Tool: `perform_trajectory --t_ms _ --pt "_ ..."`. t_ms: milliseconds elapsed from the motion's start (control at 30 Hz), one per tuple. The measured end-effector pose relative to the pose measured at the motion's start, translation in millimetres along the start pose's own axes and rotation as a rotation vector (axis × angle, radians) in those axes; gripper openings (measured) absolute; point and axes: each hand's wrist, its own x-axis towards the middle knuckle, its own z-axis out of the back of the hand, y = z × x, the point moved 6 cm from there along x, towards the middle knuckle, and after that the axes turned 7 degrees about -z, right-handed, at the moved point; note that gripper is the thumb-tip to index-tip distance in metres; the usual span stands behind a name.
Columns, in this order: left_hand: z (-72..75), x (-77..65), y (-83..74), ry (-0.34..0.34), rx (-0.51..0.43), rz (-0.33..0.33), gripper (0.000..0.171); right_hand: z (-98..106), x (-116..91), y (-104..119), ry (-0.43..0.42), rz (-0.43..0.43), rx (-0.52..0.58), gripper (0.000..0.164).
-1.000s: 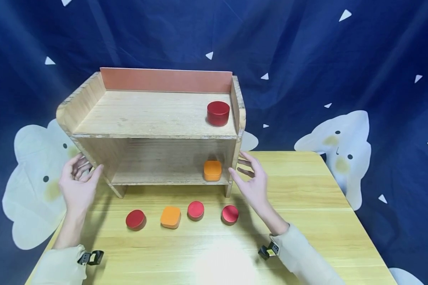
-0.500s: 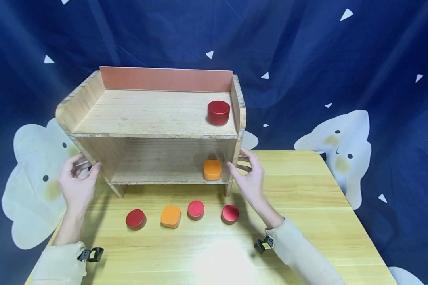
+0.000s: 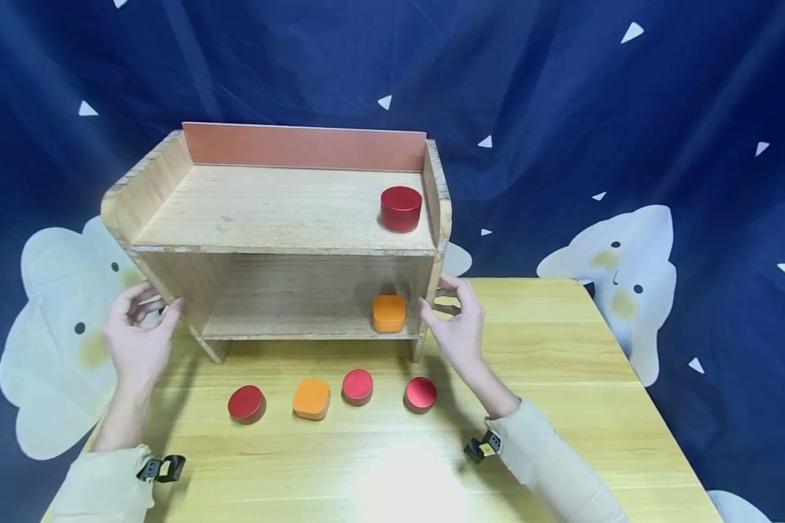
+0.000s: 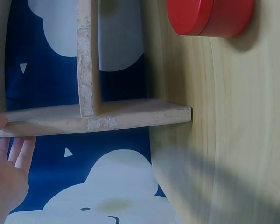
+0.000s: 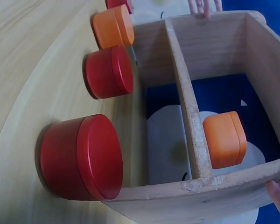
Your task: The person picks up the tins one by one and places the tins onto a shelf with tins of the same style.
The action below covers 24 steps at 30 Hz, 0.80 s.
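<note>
Wooden shelf (image 3: 275, 225), left hand (image 3: 140, 340) and right hand (image 3: 461, 334) apparently round its side edges

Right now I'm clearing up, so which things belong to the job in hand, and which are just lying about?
Likely job: shelf, held by left hand and right hand; shelved red tin, shelved orange tin.

Apparently lying about, untouched on the table: three red tins, front orange tin.
</note>
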Motion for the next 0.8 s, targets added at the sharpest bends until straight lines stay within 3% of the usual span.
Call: perform_trajectory --t_ms 800 --pt "-0.3 -1.4 -4.3 -0.012 -0.004 -0.008 0.044 0.5 -1.0 2.7 0.005 0.011 -0.042 0.042"
